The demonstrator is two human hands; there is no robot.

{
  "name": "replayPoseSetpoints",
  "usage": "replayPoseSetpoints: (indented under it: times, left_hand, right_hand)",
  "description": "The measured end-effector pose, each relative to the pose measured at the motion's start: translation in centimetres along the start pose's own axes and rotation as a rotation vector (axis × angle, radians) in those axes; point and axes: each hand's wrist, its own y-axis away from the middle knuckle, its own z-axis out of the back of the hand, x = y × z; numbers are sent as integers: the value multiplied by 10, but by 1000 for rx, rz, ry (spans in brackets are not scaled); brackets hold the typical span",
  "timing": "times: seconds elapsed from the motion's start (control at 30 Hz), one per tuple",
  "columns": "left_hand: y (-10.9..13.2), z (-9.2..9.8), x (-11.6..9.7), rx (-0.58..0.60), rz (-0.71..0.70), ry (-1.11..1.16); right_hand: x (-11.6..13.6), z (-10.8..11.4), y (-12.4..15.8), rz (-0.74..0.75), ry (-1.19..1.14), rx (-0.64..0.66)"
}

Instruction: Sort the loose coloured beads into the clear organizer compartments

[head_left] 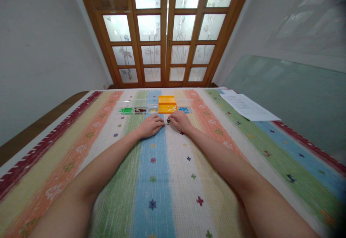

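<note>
While the left hand rests loosely curled on the striped cloth just in front of the yellow box and to its left, the right hand bends its fingertips to a few small dark beads lying directly in front of that box; whether either hand grips anything, I cannot tell. Green beads and brown beads sit left of the box, blue beads right beside it, and paper well to its right.
</note>
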Motion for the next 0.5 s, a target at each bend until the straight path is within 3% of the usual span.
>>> replayPoseSetpoints:
  times: [0.27,0.5]
  left_hand:
    - [15,5,35,-175,186,18]
    - [31,20,65,-296,467,39]
  right_hand:
    - [1,2,0,24,-25,16]
    - [-2,-1,2,89,-6,88]
